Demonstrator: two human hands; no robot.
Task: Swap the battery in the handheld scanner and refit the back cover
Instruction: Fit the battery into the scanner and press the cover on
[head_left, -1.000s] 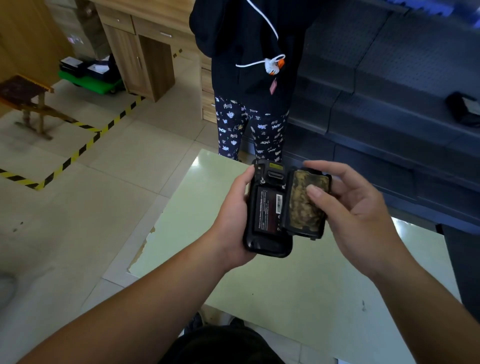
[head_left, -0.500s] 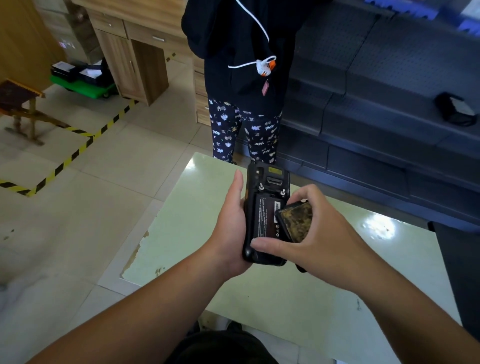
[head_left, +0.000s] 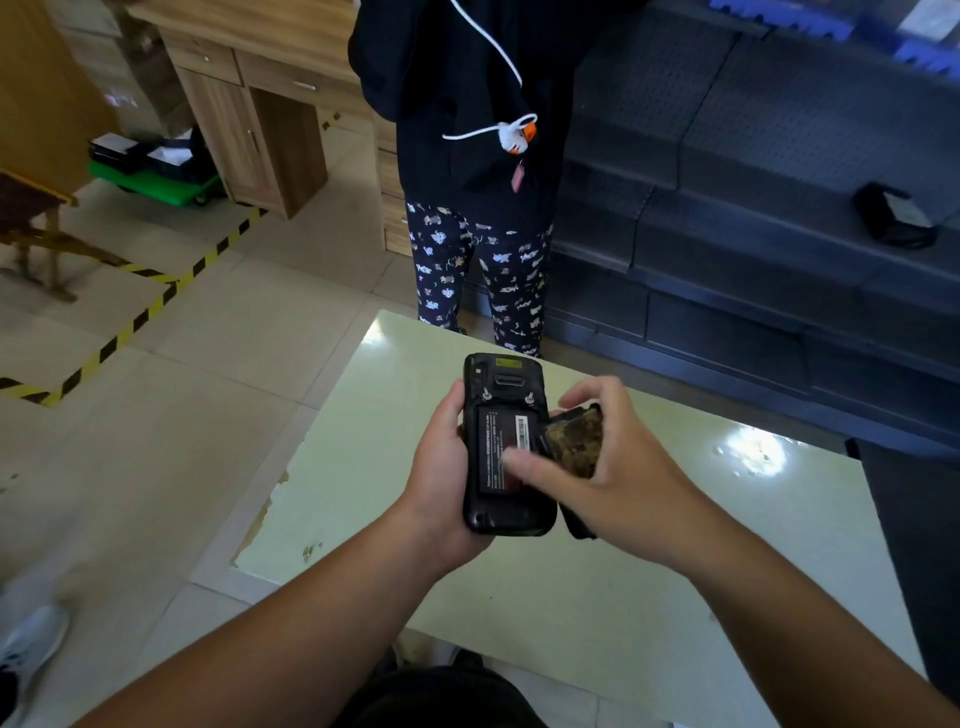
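scanner (head_left: 506, 447) gripped by left hand (head_left: 441, 467) | back cover (head_left: 574, 441) held by right hand (head_left: 613, 467), thumb pressed on battery (head_left: 506, 449) | risk: cover dropped if grip is loosened

The left hand (head_left: 441, 467) covers the left edge of the scanner (head_left: 506, 447), and its fingers go out of sight behind the body. The print on the battery (head_left: 501, 449) label is too small to read, and the right hand's (head_left: 613, 467) thumb hides part of it. That hand's palm and fingers hide most of the cover (head_left: 574, 441); only a mottled patch shows. The bench (head_left: 597, 597) runs off the bottom edge. The standing person (head_left: 467, 104) is cut off at the top. A shoe (head_left: 28, 644) is cut by the left edge.
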